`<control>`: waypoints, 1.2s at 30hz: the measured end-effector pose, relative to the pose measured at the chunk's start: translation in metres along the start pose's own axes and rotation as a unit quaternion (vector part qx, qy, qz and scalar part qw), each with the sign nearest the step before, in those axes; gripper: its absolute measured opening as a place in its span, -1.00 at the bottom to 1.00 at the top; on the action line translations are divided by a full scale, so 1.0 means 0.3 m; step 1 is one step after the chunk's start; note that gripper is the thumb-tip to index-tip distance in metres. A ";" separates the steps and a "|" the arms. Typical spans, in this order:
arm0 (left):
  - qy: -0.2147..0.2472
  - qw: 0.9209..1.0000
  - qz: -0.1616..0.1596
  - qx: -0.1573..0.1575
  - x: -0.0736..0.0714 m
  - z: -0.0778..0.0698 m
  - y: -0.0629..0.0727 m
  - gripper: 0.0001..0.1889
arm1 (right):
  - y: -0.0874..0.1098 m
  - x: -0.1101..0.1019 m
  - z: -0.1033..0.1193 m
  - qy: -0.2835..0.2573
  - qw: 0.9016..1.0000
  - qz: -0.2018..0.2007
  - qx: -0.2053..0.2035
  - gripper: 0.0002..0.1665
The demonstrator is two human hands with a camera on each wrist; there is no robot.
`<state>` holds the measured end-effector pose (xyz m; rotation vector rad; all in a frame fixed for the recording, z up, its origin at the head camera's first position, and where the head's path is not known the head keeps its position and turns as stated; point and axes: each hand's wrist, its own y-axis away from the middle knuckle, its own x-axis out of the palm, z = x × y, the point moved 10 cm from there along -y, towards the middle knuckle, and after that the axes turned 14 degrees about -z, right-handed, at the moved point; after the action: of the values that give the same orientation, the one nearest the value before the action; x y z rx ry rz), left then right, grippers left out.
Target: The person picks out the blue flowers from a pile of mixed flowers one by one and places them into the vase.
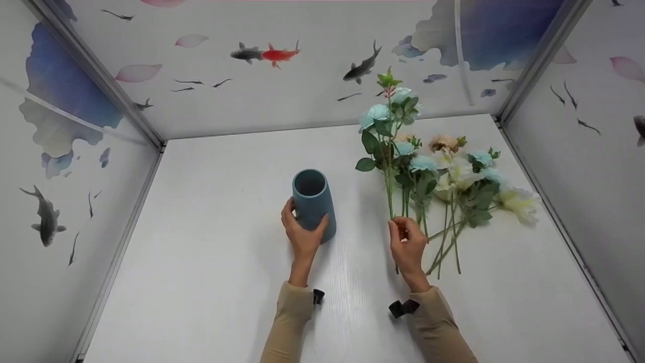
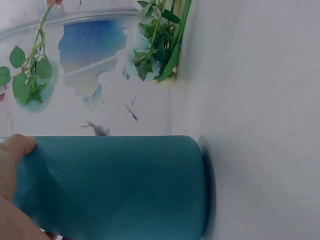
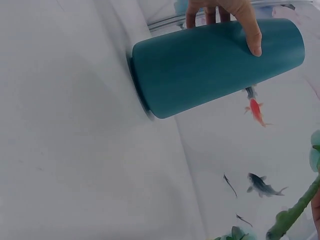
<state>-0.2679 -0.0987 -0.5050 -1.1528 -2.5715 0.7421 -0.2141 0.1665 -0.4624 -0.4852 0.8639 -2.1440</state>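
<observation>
My left hand (image 1: 302, 242) grips a teal vase (image 1: 315, 217) around its side, thumb and fingers on opposite sides. The vase's mouth faces up and its base is at the tabletop. In the left wrist view, the smooth wall of the vase (image 2: 115, 185) fills the lower left. To the right of the vase, my right hand (image 1: 409, 247) pinches the stem of an artificial flower (image 1: 377, 115) with pale blue blooms and green leaves, held upright. The lower part of its green stem (image 3: 295, 210) shows in the right wrist view, beside a sliver of the hand.
On the right of the white table (image 1: 211, 227) lie several more artificial flowers, including a cream lily (image 1: 519, 201), a peach bloom (image 1: 443, 143) and pale blue ones (image 1: 422, 163), their stems crossing towards me. Walls printed with fish (image 1: 247, 53) enclose the table's back and sides.
</observation>
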 end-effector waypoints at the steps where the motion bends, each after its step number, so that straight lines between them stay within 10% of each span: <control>1: -0.002 1.000 0.003 0.000 0.006 0.018 0.004 -0.13 | 0.001 0.001 0.003 -0.001 1.000 0.000 0.000 -0.91; 19: 0.009 0.999 0.031 0.004 0.044 0.018 0.020 -0.12 | 0.021 0.006 0.035 0.012 1.000 0.019 0.007 -0.88; 23: 0.039 0.994 -0.041 0.093 0.001 -0.071 0.018 -0.24 | 0.025 0.013 0.050 0.008 1.000 0.020 0.001 -0.84; 27: 0.091 0.971 -0.100 0.199 -0.026 -0.213 0.043 -0.50 | 0.024 0.017 0.063 0.002 1.000 0.018 -0.004 -0.84; 31: 0.128 0.965 -0.059 0.219 0.030 -0.297 0.066 -0.68 | 0.021 0.016 0.071 -0.005 1.000 0.011 -0.007 -0.93; 36: 0.127 0.981 0.045 0.140 0.129 -0.353 0.075 -0.77 | 0.027 0.020 0.090 -0.021 1.000 0.009 -0.017 -0.96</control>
<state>-0.2372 -0.0197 -0.4274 -1.1914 -2.1400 0.8798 -0.1982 0.1466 -0.4491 -0.5357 0.8787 -2.0988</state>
